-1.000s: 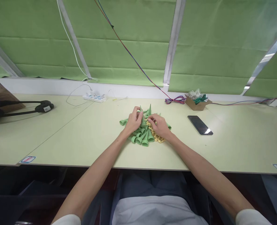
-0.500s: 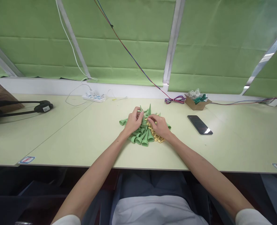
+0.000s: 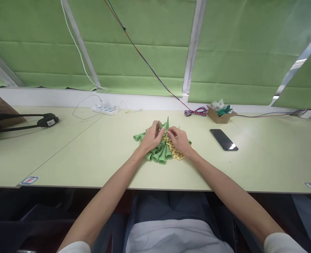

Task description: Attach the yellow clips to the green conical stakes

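Observation:
On the table in front of me lies a heap of green cones (image 3: 162, 158), several with their round open ends toward me. Small yellow pieces (image 3: 175, 154) are piled against the right side of the heap. My left hand (image 3: 151, 137) is closed around a green cone (image 3: 160, 124), mostly covered by the fingers. Close beside it, my right hand (image 3: 179, 140) is in a pinch, its fingertips by the left thumb. Whatever those fingertips hold is too small to make out. Another cone (image 3: 167, 122) points upward behind the hands.
A black phone (image 3: 224, 140) lies to the right. Behind it stands a small cardboard box (image 3: 220, 116) holding plastic and green material, next to a coiled cable (image 3: 196, 111). A white power strip (image 3: 105, 109) is at the back left. Black straps (image 3: 47, 120) lie far left.
My left hand has turned slightly and its thumb has moved right, closer to my right fingertips. The cone in it is now more covered. The heap looks unchanged.

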`<state>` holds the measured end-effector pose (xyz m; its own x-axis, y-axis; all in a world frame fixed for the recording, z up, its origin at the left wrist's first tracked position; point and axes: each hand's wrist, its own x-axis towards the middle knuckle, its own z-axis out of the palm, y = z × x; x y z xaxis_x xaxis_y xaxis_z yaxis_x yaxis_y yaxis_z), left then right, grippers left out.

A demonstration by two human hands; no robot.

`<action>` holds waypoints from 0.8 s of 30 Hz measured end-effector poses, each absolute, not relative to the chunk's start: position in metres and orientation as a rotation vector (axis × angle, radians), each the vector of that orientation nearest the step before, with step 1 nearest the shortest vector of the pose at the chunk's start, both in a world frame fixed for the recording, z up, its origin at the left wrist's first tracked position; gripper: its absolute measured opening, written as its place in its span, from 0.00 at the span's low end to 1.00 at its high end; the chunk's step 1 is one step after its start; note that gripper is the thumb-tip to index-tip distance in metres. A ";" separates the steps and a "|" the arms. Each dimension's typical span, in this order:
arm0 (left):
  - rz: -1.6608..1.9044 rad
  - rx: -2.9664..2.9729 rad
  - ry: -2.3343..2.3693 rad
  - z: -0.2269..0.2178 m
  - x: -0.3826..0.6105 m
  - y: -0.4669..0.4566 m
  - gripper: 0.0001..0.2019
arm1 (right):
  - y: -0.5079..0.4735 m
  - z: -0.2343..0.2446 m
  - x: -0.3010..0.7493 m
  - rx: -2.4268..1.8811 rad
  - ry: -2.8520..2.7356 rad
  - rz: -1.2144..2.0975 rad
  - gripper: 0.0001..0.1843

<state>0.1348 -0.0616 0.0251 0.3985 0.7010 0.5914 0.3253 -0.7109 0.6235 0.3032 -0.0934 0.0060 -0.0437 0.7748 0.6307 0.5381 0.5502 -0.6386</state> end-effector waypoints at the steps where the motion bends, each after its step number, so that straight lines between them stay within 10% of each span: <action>1: 1.238 2.238 0.868 0.025 0.135 -0.062 0.13 | -0.093 0.006 0.303 -1.108 -1.703 0.280 0.12; 24: 1.106 1.990 1.012 0.028 0.137 -0.050 0.26 | -0.097 0.012 0.306 -1.041 -1.578 0.259 0.13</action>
<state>0.1373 -0.0496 0.0284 0.3497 0.8515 0.3907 0.3138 -0.4994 0.8075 0.3058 -0.0971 0.0121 0.0649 0.7288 0.6817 0.4726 0.5792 -0.6642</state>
